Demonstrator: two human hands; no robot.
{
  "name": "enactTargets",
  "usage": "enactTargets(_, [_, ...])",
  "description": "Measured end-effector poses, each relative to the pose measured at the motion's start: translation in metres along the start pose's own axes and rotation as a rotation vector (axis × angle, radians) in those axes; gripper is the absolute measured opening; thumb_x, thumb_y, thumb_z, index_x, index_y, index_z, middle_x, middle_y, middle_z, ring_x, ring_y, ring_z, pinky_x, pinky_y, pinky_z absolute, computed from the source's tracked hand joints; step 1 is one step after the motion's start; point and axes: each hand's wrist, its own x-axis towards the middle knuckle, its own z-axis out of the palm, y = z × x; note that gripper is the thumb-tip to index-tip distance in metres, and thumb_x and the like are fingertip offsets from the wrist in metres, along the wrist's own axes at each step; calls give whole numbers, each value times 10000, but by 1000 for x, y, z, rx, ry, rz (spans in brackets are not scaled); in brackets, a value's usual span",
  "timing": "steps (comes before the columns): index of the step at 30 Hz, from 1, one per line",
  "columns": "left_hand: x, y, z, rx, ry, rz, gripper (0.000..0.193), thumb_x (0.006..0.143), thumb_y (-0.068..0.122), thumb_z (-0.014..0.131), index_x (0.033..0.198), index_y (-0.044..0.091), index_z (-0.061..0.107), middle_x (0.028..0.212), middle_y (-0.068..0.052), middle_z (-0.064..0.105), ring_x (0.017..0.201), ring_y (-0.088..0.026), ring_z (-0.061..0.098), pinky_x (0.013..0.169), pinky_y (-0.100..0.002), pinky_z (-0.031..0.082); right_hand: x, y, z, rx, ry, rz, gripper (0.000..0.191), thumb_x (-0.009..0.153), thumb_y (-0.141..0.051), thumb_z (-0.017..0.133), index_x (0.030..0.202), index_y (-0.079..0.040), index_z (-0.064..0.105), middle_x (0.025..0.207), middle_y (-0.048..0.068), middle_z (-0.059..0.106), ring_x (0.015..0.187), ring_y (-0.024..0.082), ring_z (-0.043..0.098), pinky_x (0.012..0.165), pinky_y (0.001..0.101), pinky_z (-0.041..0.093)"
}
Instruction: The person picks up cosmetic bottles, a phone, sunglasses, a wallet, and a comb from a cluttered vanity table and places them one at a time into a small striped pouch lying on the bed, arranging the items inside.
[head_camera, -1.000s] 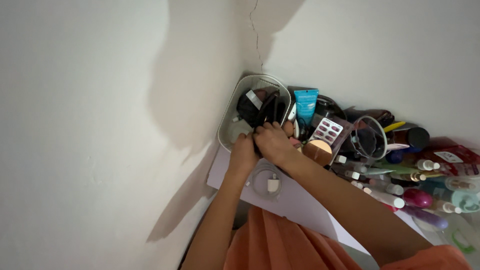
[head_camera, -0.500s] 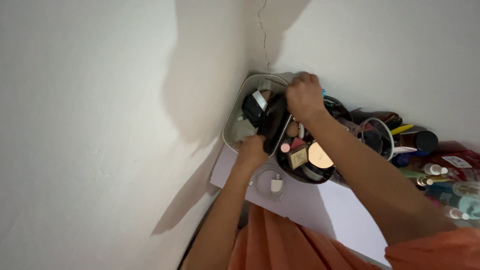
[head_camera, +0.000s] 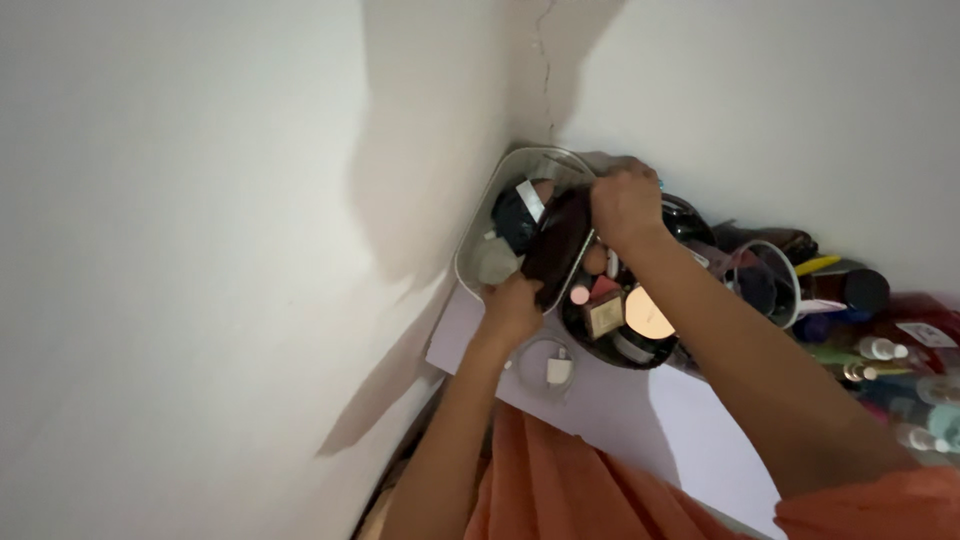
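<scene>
Gripping a dark brown pouch-like thing (head_camera: 556, 245) at both ends, the person works in the corner where two white walls (head_camera: 200, 250) meet. The pouch stands between a clear plastic tub (head_camera: 490, 225) on the left and a round black container (head_camera: 620, 345) packed with small cosmetics on the right. The right hand (head_camera: 625, 205) is closed over the pouch's upper end, fingers curled tight; the left hand (head_camera: 512, 308) is closed around its lower end, though whether it also pinches the tub's rim cannot be told.

A second ago both hands sat low and close together at the front of the tub — since then the right hand has risen to the back of the shelf and the round container of cosmetics has come into plain view beneath its forearm. The pouch now looks stretched upright between the hands, which suggests it is being lifted or drawn out of the clutter.

A white charger plug (head_camera: 558, 371) with looped cable lies on the pale shelf (head_camera: 620, 420) just below the left hand. Bottles and tubes (head_camera: 880, 350) crowd the right edge, blurred and cut off — their kinds are hard to make out. Orange clothing (head_camera: 560, 490) fills the bottom of the view.
</scene>
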Motion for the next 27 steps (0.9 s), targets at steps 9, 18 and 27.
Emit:
enactTargets(9, [-168,-2,20,-386,639,207,445,860,-98,604,1287,18,649,1243,-183,599,1135,-373,635,952,-399,530,-43,-24,-17,325,150,-157,158,855,-236,738,898,-100,805,925,185,727,921,411,665,814,497,559])
enactTargets(18, [-389,-26,199,-437,685,-381,314,858,-38,607,1138,53,716,1087,-154,692,920,-332,691,762,-407,567,-126,-101,-17,723,42,-445,148,866,-142,717,966,-66,795,922,194,718,870,386,688,806,479,560])
enactTargets(27, [-552,77,347,-643,873,-822,277,836,9,616,1087,31,733,1062,-168,696,948,-338,700,841,-409,571,-319,-247,-9,637,-320,-955,190,850,-182,685,970,-104,810,955,152,761,897,365,714,840,450,566])
